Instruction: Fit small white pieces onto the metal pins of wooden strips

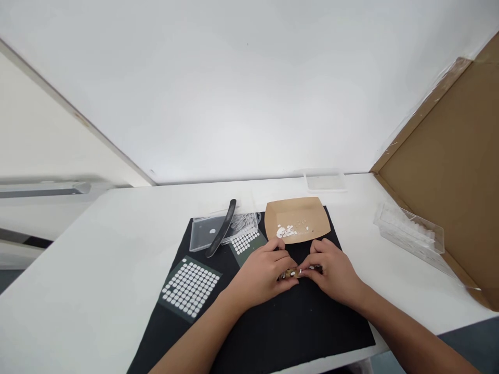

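Note:
My left hand (268,267) and my right hand (331,267) meet over the black mat (288,332), fingers closed on a narrow brownish, mottled piece (288,273) with white spots. Its exact kind is mostly hidden by my fingers. Just beyond them stands a brown paper tray (300,208), holding loose white bits (286,231). Left of my left hand lies a dark green sheet covered with rows of white oval dots (191,285). A second, partly bare dotted sheet (245,244) is close behind that hand.
A black curved nail file (222,228) rests across a clear plastic case (200,236) holding small clear pieces. Another clear box (409,231) stands at the right, beside a cardboard panel (448,171). A shallow clear container (325,182) sits by the white wall (249,93).

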{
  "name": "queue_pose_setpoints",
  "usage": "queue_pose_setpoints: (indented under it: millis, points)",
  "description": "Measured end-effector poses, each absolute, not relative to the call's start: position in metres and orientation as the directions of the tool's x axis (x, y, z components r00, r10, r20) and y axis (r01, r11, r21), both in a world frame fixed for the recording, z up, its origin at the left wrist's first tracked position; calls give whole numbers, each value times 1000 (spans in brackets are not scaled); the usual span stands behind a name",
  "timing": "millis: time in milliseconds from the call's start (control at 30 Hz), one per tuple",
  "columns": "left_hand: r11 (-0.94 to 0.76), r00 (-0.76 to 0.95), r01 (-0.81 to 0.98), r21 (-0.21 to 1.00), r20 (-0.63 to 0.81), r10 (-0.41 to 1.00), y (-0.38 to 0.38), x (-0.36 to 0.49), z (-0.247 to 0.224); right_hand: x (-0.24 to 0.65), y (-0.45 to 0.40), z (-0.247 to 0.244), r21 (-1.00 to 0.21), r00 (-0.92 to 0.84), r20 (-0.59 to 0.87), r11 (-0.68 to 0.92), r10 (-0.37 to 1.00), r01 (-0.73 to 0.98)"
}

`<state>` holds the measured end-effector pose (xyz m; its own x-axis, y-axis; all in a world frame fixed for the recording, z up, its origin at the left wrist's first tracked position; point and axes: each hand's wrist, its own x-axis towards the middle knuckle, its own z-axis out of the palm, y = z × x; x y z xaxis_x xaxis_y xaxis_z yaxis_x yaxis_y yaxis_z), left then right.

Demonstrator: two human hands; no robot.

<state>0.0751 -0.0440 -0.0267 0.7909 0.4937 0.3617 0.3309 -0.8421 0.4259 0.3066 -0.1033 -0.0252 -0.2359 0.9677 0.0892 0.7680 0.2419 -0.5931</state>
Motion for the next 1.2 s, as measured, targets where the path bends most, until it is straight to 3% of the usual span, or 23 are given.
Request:
queue_pose_setpoints:
  millis: [600, 1200]
  points:
    - [-888, 836, 316, 335, 344, 427, -45, 75, -26, 319, -97, -13, -704, -279, -72, 149, 957, 695]
    - [-901, 833, 329, 284, 362, 418, -47, 76, -30, 319, -97, -9, -682, -246, -112, 105, 963, 724]
